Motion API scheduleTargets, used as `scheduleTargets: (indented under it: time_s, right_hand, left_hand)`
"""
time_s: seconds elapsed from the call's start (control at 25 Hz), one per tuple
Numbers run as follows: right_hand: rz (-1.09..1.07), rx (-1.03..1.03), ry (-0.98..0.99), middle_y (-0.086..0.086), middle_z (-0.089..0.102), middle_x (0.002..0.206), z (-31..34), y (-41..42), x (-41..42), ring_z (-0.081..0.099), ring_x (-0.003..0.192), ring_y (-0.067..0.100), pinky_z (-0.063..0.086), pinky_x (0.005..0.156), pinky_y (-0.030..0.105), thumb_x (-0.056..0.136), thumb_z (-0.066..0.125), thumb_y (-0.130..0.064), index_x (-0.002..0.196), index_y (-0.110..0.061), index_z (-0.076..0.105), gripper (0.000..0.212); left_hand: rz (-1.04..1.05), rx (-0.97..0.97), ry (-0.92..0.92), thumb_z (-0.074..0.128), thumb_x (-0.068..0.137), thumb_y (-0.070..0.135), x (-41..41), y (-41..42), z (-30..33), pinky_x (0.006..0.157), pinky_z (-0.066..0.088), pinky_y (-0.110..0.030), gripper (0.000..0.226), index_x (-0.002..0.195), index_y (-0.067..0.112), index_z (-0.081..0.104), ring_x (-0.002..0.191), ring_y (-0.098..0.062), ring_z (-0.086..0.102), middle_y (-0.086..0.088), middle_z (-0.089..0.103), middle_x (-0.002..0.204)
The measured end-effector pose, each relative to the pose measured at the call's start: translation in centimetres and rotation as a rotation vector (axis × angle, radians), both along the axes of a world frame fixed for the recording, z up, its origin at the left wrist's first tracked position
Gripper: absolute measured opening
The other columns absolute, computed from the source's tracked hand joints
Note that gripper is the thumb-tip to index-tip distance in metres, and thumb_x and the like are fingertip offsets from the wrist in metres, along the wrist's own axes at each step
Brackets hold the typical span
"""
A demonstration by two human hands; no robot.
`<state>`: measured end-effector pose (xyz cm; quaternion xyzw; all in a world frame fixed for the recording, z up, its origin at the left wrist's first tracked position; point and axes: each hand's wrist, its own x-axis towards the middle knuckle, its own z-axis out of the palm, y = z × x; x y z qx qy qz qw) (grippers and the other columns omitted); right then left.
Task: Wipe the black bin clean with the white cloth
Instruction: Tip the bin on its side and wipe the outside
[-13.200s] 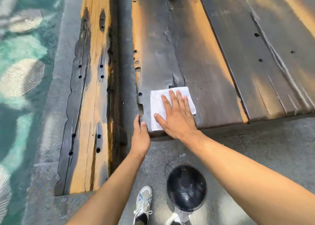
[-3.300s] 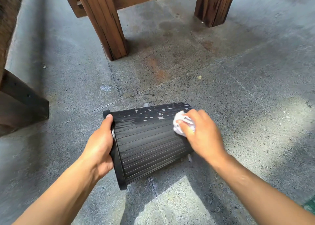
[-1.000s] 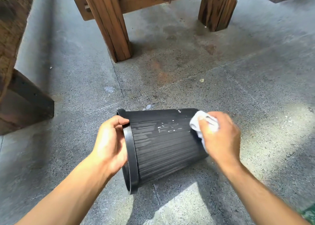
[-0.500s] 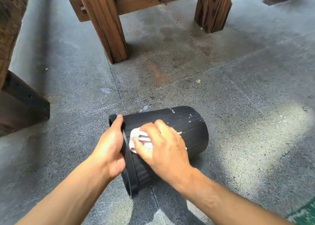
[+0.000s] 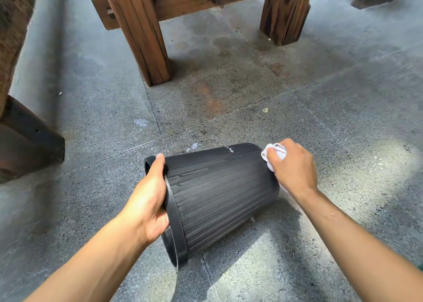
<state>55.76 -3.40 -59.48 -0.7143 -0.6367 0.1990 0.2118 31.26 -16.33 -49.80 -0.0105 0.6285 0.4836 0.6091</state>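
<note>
Your black bin lies on its side on the speckled concrete floor, long axis running left to right, with the open rim toward your left and the narrower base pointing right and slightly away; its ribbed wall shows no readable writing or brand. Your left hand curls over the rim, thumb on top. Your right hand bunches the white cloth in curled fingers against the base end.
</note>
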Motion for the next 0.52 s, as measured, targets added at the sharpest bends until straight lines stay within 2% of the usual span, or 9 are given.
scheduleTargets:
  time_s: [0.16,0.24,0.32,0.44,0.52]
  right_hand:
    - [-0.113,-0.078,0.025,0.013,0.070,0.099,-0.8,-0.4,0.9,0.059,0.084,0.033,0.047,0.069,0.038,0.094,0.059,-0.046,0.099,-0.019,0.065,0.028]
    - [-0.100,0.005,0.012,0.011,0.067,0.101,-0.6,-1.5,0.4,0.058,0.086,0.032,0.042,0.069,0.038,0.095,0.059,-0.046,0.102,-0.020,0.064,0.027]
    - [-0.062,0.111,0.044,0.008,0.066,0.104,0.5,-2.6,-0.4,0.060,0.089,0.033,0.044,0.071,0.038,0.095,0.062,-0.043,0.104,-0.020,0.065,0.024]
    - [0.090,0.185,0.213,0.001,0.066,0.101,3.4,-5.4,-3.2,0.063,0.087,0.025,0.043,0.067,0.031,0.090,0.071,-0.031,0.104,-0.022,0.068,0.017]
    - [0.274,0.191,0.291,-0.002,0.067,0.098,4.9,-8.6,-6.1,0.064,0.087,0.021,0.045,0.074,0.029,0.087,0.073,-0.030,0.102,-0.023,0.070,0.017]
  left_hand:
    - [-0.007,0.029,-0.042,0.045,0.100,0.056,-0.3,-0.6,-0.1,0.070,0.061,-0.049,0.057,0.120,0.009,0.070,0.085,-0.037,0.078,-0.021,0.079,0.103]
    - [0.014,0.058,-0.064,0.050,0.099,0.044,-0.8,-0.8,-0.4,0.064,0.062,-0.047,0.046,0.119,0.007,0.069,0.079,-0.035,0.079,-0.019,0.080,0.099]
    - [0.021,0.091,-0.090,0.050,0.095,0.032,-1.3,-0.9,-0.3,0.062,0.063,-0.047,0.035,0.113,0.007,0.068,0.072,-0.035,0.076,-0.019,0.078,0.092]
    - [0.011,0.131,-0.122,0.048,0.092,0.034,-1.3,-0.8,0.1,0.067,0.063,-0.046,0.035,0.101,0.008,0.068,0.072,-0.036,0.073,-0.020,0.075,0.088]
    - [0.007,0.143,-0.124,0.048,0.092,0.041,-0.7,-0.7,0.3,0.073,0.061,-0.048,0.039,0.100,0.009,0.069,0.077,-0.037,0.071,-0.021,0.074,0.091]
